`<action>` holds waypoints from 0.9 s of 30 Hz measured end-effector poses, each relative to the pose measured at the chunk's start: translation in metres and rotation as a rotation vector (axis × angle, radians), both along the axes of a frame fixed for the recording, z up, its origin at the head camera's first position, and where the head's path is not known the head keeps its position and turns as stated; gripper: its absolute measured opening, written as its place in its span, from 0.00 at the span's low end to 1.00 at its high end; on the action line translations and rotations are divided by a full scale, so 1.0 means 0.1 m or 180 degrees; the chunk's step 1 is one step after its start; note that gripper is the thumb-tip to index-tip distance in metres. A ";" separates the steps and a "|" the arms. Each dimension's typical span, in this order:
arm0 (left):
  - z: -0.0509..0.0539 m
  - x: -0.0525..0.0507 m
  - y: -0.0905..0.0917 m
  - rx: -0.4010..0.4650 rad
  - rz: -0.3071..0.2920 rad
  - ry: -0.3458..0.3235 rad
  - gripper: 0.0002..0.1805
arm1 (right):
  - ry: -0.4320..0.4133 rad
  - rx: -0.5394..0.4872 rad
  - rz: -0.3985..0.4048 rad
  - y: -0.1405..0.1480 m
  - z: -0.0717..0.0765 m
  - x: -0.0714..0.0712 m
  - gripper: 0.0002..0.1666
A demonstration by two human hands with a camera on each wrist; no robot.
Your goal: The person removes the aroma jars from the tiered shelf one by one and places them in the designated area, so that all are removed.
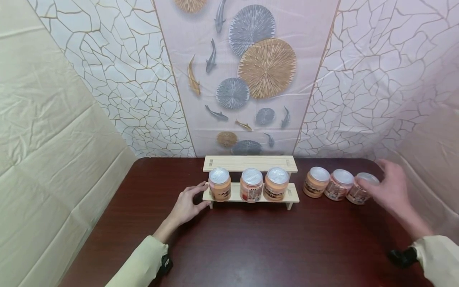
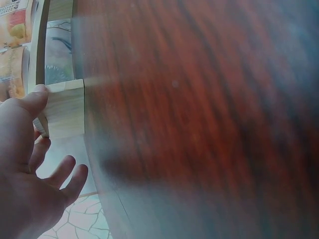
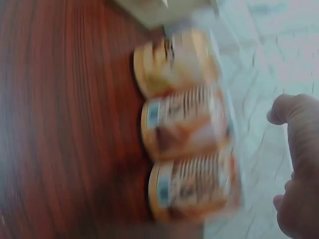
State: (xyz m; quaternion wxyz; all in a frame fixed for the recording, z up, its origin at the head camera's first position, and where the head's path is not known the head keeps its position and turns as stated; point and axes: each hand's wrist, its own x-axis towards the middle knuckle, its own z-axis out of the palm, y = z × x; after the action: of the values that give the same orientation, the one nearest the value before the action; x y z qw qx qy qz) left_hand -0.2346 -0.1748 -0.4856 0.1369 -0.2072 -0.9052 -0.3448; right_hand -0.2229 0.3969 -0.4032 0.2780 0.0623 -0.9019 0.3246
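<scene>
A two-tier wooden rack [image 1: 250,162] stands at the back of the table, with three jars on its lower shelf: a left jar [image 1: 220,189], a middle jar [image 1: 252,191] and a right jar [image 1: 275,190]. My left hand [image 1: 187,204] pinches the left end of that shelf, thumb at the front edge in the left wrist view. To the right, a near jar [image 1: 315,185], a center jar [image 1: 337,190] and an outer jar [image 1: 356,195] stand side by side. My right hand [image 1: 392,187] hovers by the outer jar; the blurred right wrist view shows its fingers apart from the jars.
The dark wooden table [image 1: 251,243] stretches in front of the rack. A patterned curtain [image 1: 244,119] hangs right behind the table, and pale cloth [image 1: 64,159] borders the left side. The rack's upper shelf rises behind the jars.
</scene>
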 end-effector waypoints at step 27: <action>0.01 0.01 0.01 -0.0021 0.0032 0.0011 0.30 | -0.0457 -0.0921 0.1533 -1.59 -0.24 0.09 0.38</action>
State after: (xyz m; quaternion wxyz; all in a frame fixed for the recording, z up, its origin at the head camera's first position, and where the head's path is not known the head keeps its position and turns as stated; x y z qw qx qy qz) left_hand -0.2333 -0.1743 -0.4842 0.1395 -0.2036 -0.9072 -0.3407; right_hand -0.2139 0.2382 -0.4272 0.1344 0.2112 -0.8228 0.5101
